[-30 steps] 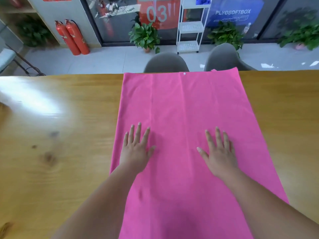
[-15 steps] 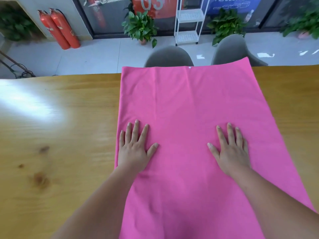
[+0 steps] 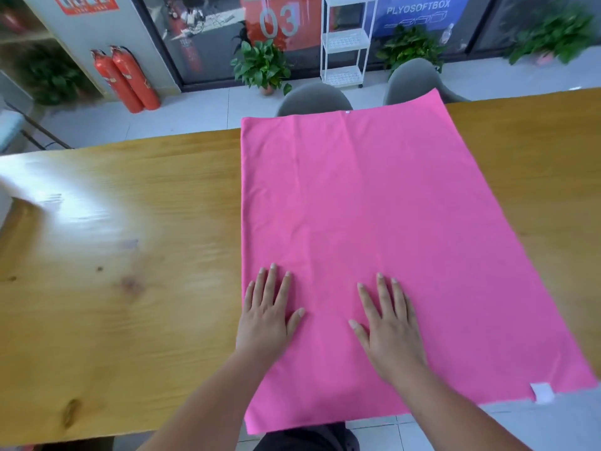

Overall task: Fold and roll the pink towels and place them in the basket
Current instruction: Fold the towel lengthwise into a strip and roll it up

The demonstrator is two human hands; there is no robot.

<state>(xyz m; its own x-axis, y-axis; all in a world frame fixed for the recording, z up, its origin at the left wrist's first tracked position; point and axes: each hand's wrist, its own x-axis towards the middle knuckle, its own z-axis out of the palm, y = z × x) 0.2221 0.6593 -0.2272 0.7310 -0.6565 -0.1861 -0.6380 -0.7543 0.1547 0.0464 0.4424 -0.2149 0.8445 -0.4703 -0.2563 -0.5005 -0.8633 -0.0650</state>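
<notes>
Head view; looks down, close overhead.

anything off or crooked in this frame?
The pink towel lies slightly skewed on the table: its far right corner and near edge hang past the table's edges. Left hand and right hand rest flat on it.

Towel (image 3: pixel 374 222) flat on table (image 3: pixel 113 255), far end over the 12 o'clock edge. Left hand (image 3: pixel 266 320), right hand (image 3: pixel 390 330) side by side on its 6 o'clock half. 2 chairs (image 3: pixel 312 99) behind at 12, extinguishers (image 3: pixel 130 79) at 11.
</notes>
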